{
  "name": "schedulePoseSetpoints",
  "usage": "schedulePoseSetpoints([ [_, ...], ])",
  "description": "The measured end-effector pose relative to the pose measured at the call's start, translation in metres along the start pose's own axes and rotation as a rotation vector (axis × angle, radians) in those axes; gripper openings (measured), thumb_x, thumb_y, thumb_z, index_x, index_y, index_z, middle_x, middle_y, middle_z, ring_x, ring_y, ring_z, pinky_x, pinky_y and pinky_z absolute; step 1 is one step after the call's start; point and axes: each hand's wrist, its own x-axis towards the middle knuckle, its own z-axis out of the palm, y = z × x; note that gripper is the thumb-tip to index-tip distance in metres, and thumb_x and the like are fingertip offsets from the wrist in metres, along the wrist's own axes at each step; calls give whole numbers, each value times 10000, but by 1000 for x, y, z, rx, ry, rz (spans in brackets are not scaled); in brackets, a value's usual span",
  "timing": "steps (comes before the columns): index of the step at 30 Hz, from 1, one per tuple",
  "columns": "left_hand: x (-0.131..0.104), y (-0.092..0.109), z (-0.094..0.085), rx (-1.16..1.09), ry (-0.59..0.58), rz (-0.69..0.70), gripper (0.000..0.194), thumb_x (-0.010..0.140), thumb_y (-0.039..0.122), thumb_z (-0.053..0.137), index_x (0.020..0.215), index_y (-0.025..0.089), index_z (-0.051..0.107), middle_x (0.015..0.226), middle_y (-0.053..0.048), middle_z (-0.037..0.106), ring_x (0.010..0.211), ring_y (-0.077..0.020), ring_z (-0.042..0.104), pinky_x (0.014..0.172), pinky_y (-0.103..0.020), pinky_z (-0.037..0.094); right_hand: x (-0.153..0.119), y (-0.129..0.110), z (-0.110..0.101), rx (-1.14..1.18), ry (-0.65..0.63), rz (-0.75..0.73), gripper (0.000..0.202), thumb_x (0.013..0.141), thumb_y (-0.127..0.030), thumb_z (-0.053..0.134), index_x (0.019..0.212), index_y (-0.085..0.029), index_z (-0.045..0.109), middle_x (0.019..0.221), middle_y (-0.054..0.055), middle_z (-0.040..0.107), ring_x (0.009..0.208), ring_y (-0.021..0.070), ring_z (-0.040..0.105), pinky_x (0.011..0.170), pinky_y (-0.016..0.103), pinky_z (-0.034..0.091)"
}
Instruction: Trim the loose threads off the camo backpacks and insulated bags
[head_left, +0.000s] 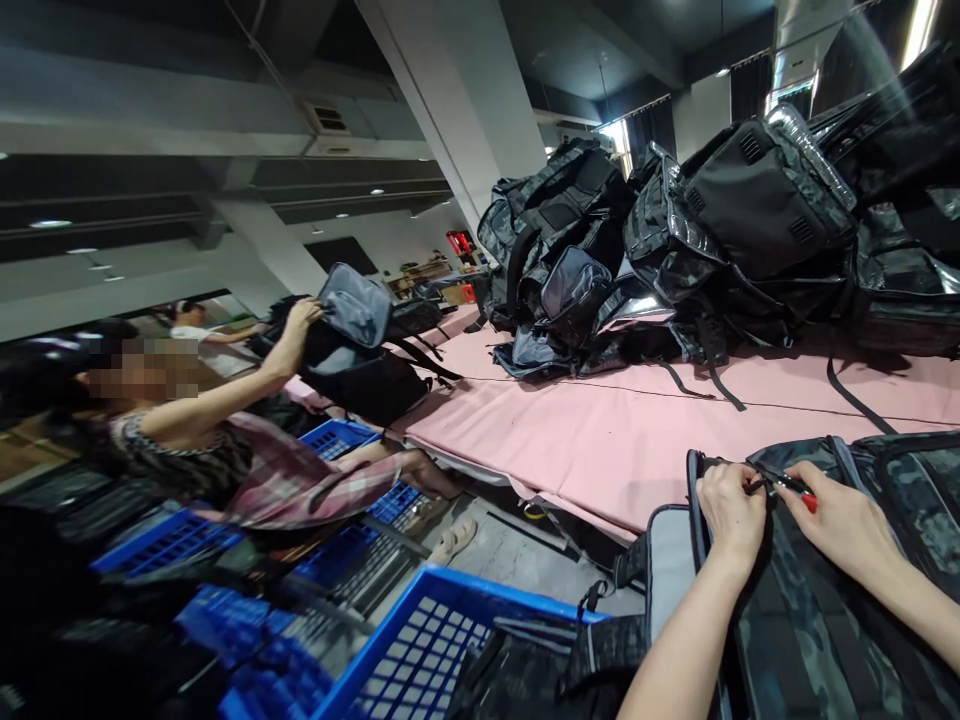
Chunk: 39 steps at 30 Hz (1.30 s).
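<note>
two bare hands over a dark camouflage backpack [817, 600] at the near right, beside the near edge of a table with a pink cover [577, 430]. left hand [731, 510] closed, with bent fingers on the backpack's upper edge, holding a small dark piece there; cannot tell exactly what piece. right hand [836, 505] closed around a red-handled tool [808, 502], with dark tip pointing left, close to the left fingertips; cannot tell whether touching. light grey panel [670, 565] just left of the backpack, near the left forearm.

farther back on the table, a tall heap of dark backpacks [757, 200], some with silvery lining showing, straps trailing onto the pink cover. lower down at near centre, a blue basket [450, 577] with dark bags [525, 665] inside. at left, a seated person [180, 430] in a plaid garment, one arm raised to an open bag with grey lining [358, 308] at the table's left end. more blue crates [172, 540] around that person. farther left, another person [214, 345], partly hidden.
</note>
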Motion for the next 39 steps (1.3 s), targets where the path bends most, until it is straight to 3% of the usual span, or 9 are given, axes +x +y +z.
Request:
schedulePoseSetpoints([
  [19,1,2,0,-27,-24,-36,138,765,75,673,771,203,723,841,-33,752,856,-203,657,788,-322,448,-1,-1,-1,18,27,-22,392,942,-550,364,974,-249,613,655,8,658,576,222,663,464,296,381],
  [30,0,4,0,-29,-25,-27,143,763,73,659,763,204,715,829,-30,749,846,-205,654,782,-326,448,-4,-6,1,-47,75,-34,397,968,-517,334,981,-228,606,720,15,677,555,194,638,442,303,316],
  [39,1,4,0,-32,-31,-33,154,754,62,663,771,205,719,836,-28,746,844,-200,655,785,-324,458,-5,-3,0,-37,77,-50,374,965,-506,360,989,-228,610,710,15,665,570,196,647,457,286,362],
])
